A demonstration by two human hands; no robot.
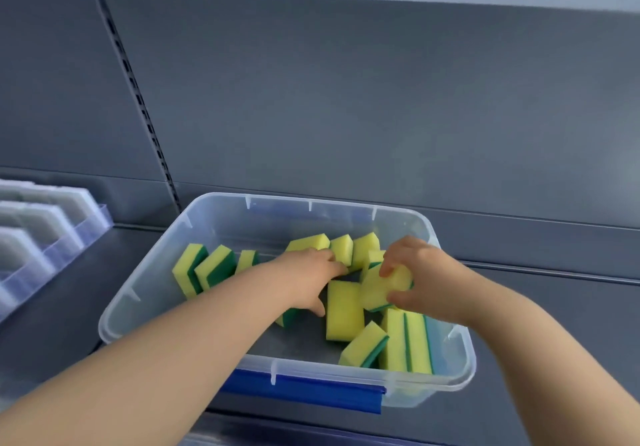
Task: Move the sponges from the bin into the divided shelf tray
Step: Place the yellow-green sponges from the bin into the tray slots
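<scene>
Right hand (420, 283) grip holding a yellow-green sponge (375, 291) inside clear bin (145, 293), left hand (306, 274) grip unclear, fingers among loose sponges (344, 310)

sponges (344, 309): about 13 visible | bin (145, 283): 1 | divided tray (52, 234): 1 | left hand (308, 272): 1 | right hand (426, 283): 1

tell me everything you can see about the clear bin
The bin is a rectangular tub of clear, slightly frosted plastic with rounded corners, a thick rim and a blue latch on its near side. It sits lidless and upright on the grey shelf, holding loose yellow-and-green sponges. Both hands reach inside: the left hand among the sponges, the right hand pinching one sponge.
</scene>
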